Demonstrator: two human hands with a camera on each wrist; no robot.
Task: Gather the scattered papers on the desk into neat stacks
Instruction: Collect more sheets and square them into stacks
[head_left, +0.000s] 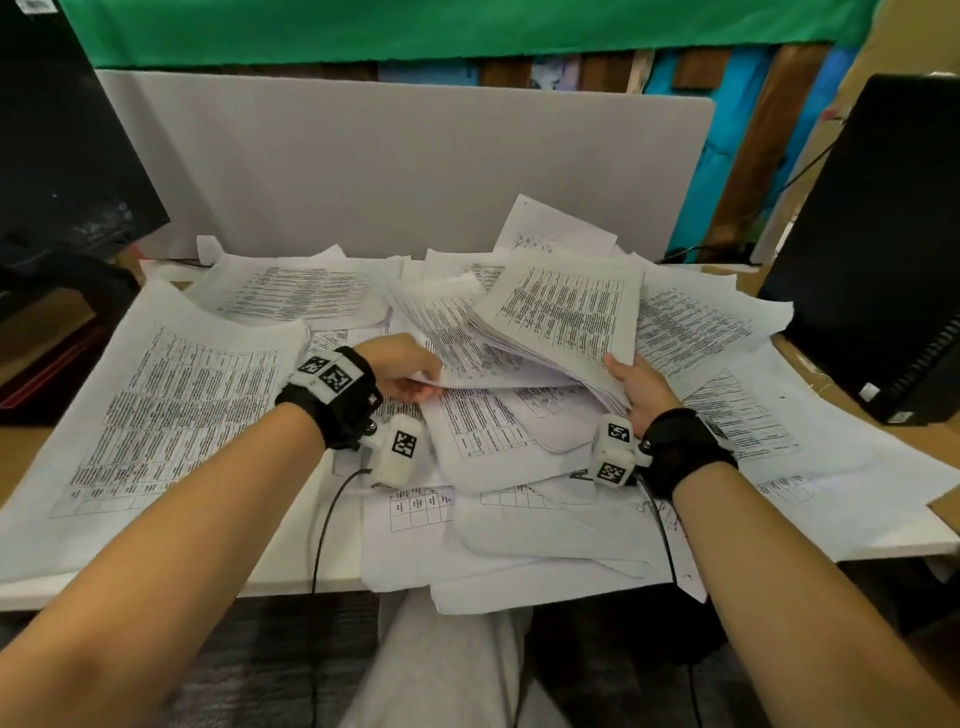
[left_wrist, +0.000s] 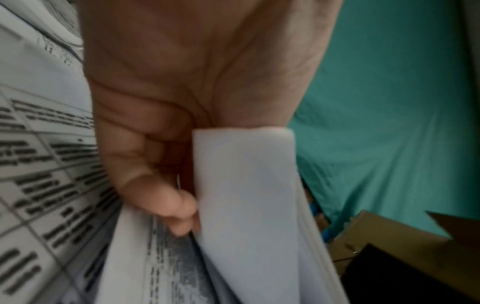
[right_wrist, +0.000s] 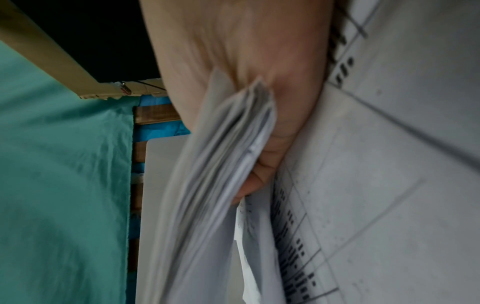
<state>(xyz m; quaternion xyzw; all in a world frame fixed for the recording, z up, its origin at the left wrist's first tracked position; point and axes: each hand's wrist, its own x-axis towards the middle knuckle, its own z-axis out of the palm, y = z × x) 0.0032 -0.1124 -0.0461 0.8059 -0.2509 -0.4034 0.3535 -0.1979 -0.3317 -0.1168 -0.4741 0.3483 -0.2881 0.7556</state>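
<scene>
Printed white papers (head_left: 171, 405) lie scattered all over the desk (head_left: 291, 584). A thick bundle of sheets (head_left: 561, 317) is lifted above the heap at the middle. My right hand (head_left: 631, 387) grips the bundle's near right corner, thumb on top; in the right wrist view the stack of papers (right_wrist: 221, 164) runs between my thumb and fingers. My left hand (head_left: 410, 371) pinches the near left edge of the lifted sheets; the left wrist view shows a folded paper edge (left_wrist: 246, 185) against my curled fingers (left_wrist: 166, 197).
A grey divider panel (head_left: 405, 166) stands behind the desk. A black computer tower (head_left: 883, 249) is at the right and a dark monitor (head_left: 62, 145) at the left. Some sheets (head_left: 519, 582) overhang the desk's front edge above my lap.
</scene>
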